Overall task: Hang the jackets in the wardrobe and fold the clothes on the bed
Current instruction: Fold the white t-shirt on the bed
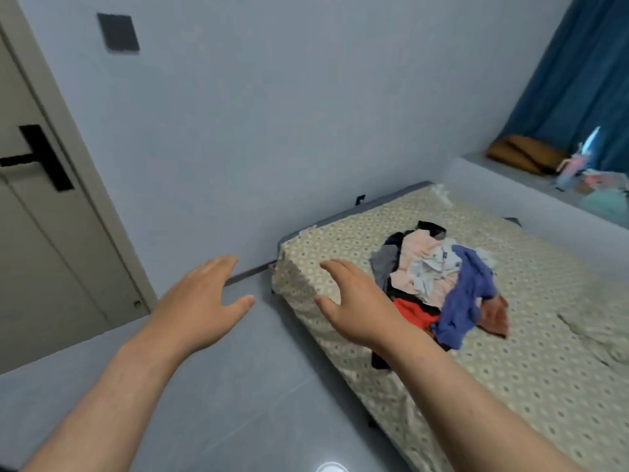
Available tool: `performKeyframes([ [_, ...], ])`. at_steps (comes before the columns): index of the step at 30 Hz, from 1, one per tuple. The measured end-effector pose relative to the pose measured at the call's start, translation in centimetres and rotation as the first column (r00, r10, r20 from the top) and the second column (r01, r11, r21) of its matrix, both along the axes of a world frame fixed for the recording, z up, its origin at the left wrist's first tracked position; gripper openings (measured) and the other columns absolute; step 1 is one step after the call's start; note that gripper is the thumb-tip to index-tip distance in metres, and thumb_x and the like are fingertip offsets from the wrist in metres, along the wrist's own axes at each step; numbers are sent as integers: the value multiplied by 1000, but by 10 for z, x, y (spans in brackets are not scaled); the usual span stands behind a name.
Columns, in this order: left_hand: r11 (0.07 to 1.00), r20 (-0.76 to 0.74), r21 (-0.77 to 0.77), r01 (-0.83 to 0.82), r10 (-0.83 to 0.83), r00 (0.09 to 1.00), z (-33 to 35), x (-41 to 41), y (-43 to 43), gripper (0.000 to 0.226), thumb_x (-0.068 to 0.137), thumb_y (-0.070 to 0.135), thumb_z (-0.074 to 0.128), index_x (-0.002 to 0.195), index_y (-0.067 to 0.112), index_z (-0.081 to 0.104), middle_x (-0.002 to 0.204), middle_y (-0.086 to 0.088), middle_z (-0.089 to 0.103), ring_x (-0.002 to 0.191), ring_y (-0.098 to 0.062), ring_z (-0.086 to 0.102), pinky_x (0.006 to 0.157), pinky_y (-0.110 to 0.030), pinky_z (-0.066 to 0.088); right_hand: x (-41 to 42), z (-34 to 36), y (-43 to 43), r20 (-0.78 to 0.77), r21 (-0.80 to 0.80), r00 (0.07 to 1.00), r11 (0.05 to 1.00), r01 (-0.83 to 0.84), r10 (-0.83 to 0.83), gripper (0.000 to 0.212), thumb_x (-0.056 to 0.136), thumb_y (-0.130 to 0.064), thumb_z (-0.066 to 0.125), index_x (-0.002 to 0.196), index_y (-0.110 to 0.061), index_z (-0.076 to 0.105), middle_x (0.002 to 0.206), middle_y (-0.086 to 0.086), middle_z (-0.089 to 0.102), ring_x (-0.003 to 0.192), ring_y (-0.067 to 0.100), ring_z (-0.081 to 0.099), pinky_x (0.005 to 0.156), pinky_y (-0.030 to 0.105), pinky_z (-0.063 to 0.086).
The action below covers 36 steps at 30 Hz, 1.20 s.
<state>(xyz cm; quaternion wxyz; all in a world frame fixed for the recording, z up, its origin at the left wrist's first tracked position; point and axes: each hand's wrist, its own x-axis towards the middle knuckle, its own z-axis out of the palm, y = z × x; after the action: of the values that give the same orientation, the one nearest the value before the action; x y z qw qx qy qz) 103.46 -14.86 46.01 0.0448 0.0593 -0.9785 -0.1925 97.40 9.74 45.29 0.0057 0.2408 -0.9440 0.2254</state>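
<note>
Pale-walled bedroom, low bed (510, 386) under a dotted cream sheet.
Mixed heap of rumpled clothes (442, 284) lies mid-bed; my left hand (200, 301) and right hand (354, 301) hover spread, empty, just before that heap.
</note>
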Motion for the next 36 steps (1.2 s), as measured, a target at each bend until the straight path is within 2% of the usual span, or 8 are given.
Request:
performKeyframes([
  [4, 988, -17, 17, 150, -150, 989, -7, -43, 40, 70, 91, 50, 59, 151, 23, 35, 155, 1, 40, 140, -21, 38, 109, -34, 33, 5, -8, 55, 52, -13, 972, 973, 229, -228, 59, 97, -37, 54, 150, -20, 36, 159, 2, 28, 146, 21, 28, 114, 34, 28],
  [9, 931, 2, 53, 362, -363, 932, -19, -85, 103, 73, 91, 49, 59, 153, 20, 33, 157, -1, 37, 143, -20, 36, 113, -34, 32, 14, -11, 123, 56, -43, 887, 887, 460, -458, 51, 95, -34, 56, 142, -18, 44, 148, 3, 39, 137, 23, 36, 104, 35, 34],
  [14, 865, 26, 66, 498, -500, 866, -29, -128, 173, 74, 91, 50, 57, 154, 20, 31, 159, 1, 34, 145, -16, 31, 115, -31, 26, 7, -23, 195, 95, -68, 806, 804, 591, -584, 62, 97, -34, 56, 153, -20, 33, 162, -1, 25, 150, 15, 19, 119, 33, 22],
  [21, 832, 41, 19, 554, -554, 831, -35, -202, 258, 75, 92, 52, 55, 155, 24, 28, 160, 4, 33, 145, -16, 32, 115, -35, 30, -45, -38, 276, 101, -108, 775, 768, 632, -624, 56, 95, -27, 63, 146, -16, 42, 147, 0, 44, 135, 18, 44, 111, 32, 36],
  [24, 837, 37, 7, 547, -547, 836, -37, -233, 285, 70, 92, 49, 57, 152, 22, 33, 156, 3, 38, 142, -16, 36, 111, -33, 33, -72, -41, 303, 99, -110, 776, 768, 631, -623, 52, 95, -26, 62, 144, -16, 44, 140, 0, 49, 129, 17, 48, 106, 28, 37],
  [29, 847, 78, 44, 530, -532, 843, -43, -273, 327, 72, 93, 48, 57, 154, 21, 31, 158, 2, 35, 144, -16, 33, 112, -32, 31, -114, -47, 347, 159, -95, 757, 753, 651, -634, 45, 95, -27, 58, 138, -15, 47, 137, 2, 51, 127, 21, 49, 106, 37, 42],
  [33, 833, 92, 79, 548, -553, 828, -52, -310, 354, 49, 90, 41, 60, 134, 21, 51, 137, 0, 56, 123, -18, 53, 84, -29, 40, -145, -57, 375, 180, -100, 736, 732, 673, -652, 55, 95, -30, 58, 147, -22, 41, 149, -4, 43, 135, 14, 42, 106, 28, 36],
  [36, 817, 107, 109, 566, -576, 811, -61, -350, 374, 42, 89, 41, 61, 125, 20, 55, 127, -2, 61, 113, -20, 57, 80, -32, 42, -178, -64, 392, 199, -93, 730, 729, 679, -654, 55, 96, -32, 57, 147, -25, 40, 149, -5, 44, 135, 13, 43, 107, 29, 38],
])
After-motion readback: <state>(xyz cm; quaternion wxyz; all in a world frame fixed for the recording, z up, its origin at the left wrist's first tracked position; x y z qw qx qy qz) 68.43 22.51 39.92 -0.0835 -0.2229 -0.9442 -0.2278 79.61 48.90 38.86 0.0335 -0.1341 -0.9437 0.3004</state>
